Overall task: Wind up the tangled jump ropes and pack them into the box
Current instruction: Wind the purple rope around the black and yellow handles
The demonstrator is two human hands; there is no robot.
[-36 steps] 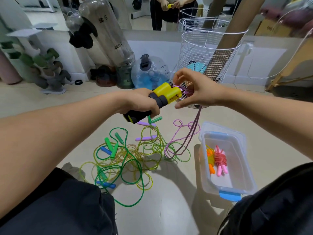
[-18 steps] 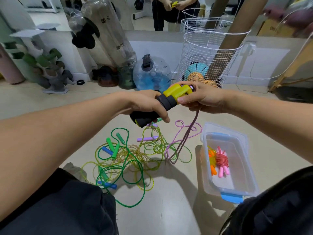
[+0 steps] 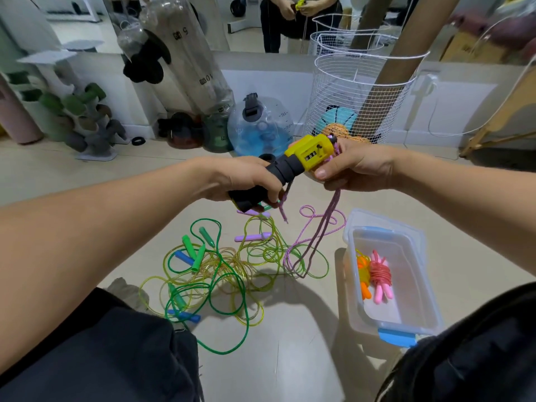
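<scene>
I have the left hand [image 3: 249, 181] wrapped round the black foam end of the yellow-and-black jump rope handles [image 3: 293, 163], fingers curled tight, so that grip is clamped on the handles. The right hand [image 3: 353, 169] sits just at 3 o'clock of it, thumb pressed under the yellow counter head and fingers curled behind, pinching the pink braided rope [image 3: 324, 227] where it leaves the handles. Compared with half a second ago, the counter's digit window has turned up toward me and the right thumb has slid beneath the yellow part; a second ago that hand was higher, working over the top. A short frayed tail of the rope now hangs below the left hand, which I did not see before.

From the right hand the rope drops in long strands to the floor [image 3: 290, 343], ending in loops at 6 o'clock of the hands. At 7 o'clock lies the tangled pile of green and yellow ropes [image 3: 220, 274] with green, blue and purple handles, unchanged. The clear plastic box [image 3: 417, 285] with blue latches sits at 5 o'clock, holding a wound pink rope bundle [image 3: 380, 277] touching an orange-and-yellow bundle [image 3: 364, 274]. A white wire basket [image 3: 348, 91] stands at 12 o'clock.
</scene>
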